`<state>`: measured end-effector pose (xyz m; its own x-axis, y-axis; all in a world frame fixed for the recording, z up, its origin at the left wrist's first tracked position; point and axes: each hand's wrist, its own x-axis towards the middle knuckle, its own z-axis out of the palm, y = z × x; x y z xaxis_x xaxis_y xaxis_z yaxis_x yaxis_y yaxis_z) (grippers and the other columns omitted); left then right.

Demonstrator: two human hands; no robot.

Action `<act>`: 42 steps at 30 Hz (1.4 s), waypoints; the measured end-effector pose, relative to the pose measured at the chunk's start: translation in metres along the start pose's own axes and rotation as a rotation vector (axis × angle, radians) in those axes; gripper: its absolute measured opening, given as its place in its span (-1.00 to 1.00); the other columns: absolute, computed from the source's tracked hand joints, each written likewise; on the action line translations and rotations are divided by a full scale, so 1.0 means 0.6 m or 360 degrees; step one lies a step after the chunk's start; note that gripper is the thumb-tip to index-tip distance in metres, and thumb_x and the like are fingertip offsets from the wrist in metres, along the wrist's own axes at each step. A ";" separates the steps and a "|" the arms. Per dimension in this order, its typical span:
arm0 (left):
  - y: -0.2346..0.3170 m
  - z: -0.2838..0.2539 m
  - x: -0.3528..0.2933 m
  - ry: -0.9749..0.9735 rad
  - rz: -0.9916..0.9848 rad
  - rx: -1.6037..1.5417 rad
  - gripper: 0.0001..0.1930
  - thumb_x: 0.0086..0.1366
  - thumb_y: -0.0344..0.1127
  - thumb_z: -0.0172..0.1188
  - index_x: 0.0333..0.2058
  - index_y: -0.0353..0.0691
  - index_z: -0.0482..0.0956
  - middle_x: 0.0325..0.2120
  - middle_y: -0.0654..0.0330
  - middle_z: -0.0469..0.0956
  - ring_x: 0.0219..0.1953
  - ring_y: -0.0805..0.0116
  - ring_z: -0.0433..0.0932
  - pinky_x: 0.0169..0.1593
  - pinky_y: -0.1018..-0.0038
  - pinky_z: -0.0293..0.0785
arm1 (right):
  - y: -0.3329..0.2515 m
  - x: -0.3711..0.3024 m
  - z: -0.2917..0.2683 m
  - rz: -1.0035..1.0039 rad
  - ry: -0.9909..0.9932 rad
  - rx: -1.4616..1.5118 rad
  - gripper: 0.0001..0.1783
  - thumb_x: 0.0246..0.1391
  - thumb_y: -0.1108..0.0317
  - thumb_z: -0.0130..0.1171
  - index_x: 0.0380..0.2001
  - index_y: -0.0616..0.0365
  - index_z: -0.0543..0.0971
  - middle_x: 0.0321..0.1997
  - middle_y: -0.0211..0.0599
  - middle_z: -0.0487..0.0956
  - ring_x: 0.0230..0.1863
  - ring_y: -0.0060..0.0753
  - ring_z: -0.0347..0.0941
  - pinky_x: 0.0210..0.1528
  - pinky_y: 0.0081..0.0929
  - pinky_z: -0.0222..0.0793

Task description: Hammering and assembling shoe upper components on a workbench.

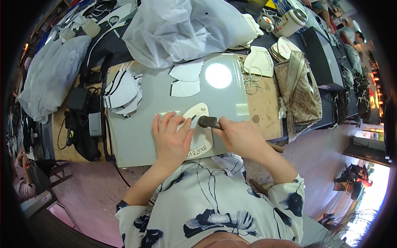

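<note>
A cream shoe-part template (204, 142) with dark handwriting lies on the grey-green board (140, 144), near its front edge. My left hand (170, 138) rests flat with its fingers apart at the template's left side, partly over it; a white edge shows under the fingertips. My right hand (240, 137) is closed round the handle of a small dark hammer (209, 122), whose head is over the template's upper part. Farther back on the board are two white cut pieces (186, 89). A fanned stack of white pieces with black edges (124, 93) lies at the left.
A big translucent plastic bag (182, 31) bulges over the board's far edge. At right are more templates (259, 62), tangled string (251, 80), a patterned brown pouch (300, 89), a cup (290, 22) and a dark box (321, 58). Cables and a grey box (95, 124) sit at left.
</note>
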<state>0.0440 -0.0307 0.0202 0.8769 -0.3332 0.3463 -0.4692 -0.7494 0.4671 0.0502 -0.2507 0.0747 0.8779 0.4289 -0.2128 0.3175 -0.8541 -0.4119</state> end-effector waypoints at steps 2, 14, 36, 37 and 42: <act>0.004 0.003 0.002 0.0039 -0.0043 -0.0043 -0.67 0.08 -0.37 0.34 -0.13 -0.23 0.62 -0.18 0.20 0.48 0.08 0.07 0.37 0.27 -0.04 0.08 | 0.004 0.005 0.002 -0.0001 0.0215 0.0043 -0.65 0.27 0.14 0.08 -0.41 0.23 0.37 -0.64 -0.09 0.53 -0.58 0.05 0.51 -0.55 -0.13 0.38; 0.022 0.019 0.023 0.0082 -0.0289 -0.0152 -0.81 0.07 -0.47 0.27 -0.29 -0.17 0.56 -0.21 0.20 0.47 0.02 0.14 0.36 0.17 0.13 0.06 | 0.011 0.026 -0.011 -0.0019 0.0050 -0.0159 -0.65 0.27 0.12 0.08 -0.42 0.20 0.38 -0.65 -0.12 0.54 -0.58 -0.01 0.53 -0.55 -0.18 0.41; 0.030 0.017 -0.013 0.0031 0.0158 0.0310 -0.63 0.10 -0.33 0.31 -0.08 -0.25 0.60 -0.20 0.23 0.49 -0.08 0.23 0.44 0.09 0.19 0.22 | 0.026 0.119 0.014 0.0154 -0.0047 0.0842 -0.78 0.00 0.36 0.27 -0.49 0.36 0.56 -0.69 -0.16 0.45 -0.64 -0.35 0.32 -0.51 -0.34 0.29; 0.029 0.017 -0.013 0.0029 0.0155 0.0311 -0.63 0.10 -0.33 0.31 -0.08 -0.25 0.60 -0.20 0.23 0.49 -0.08 0.23 0.44 0.09 0.19 0.22 | 0.022 0.119 0.012 0.0172 -0.0081 0.0853 -0.79 0.01 0.37 0.26 -0.48 0.36 0.56 -0.68 -0.15 0.45 -0.65 -0.34 0.32 -0.51 -0.34 0.28; 0.025 0.015 -0.013 -0.0020 0.0206 0.0328 -0.57 0.08 -0.30 0.33 -0.04 -0.28 0.58 -0.15 0.21 0.49 -0.04 0.23 0.42 0.10 0.20 0.22 | 0.015 0.114 0.008 0.0099 -0.0067 0.0895 -0.79 0.02 0.37 0.22 -0.50 0.36 0.54 -0.69 -0.11 0.43 -0.65 -0.30 0.31 -0.51 -0.32 0.28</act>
<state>0.0313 -0.0445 0.0171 0.8127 -0.4401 0.3818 -0.5477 -0.8006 0.2431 0.1117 -0.2279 0.0521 0.8703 0.4036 -0.2821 0.0157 -0.5953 -0.8033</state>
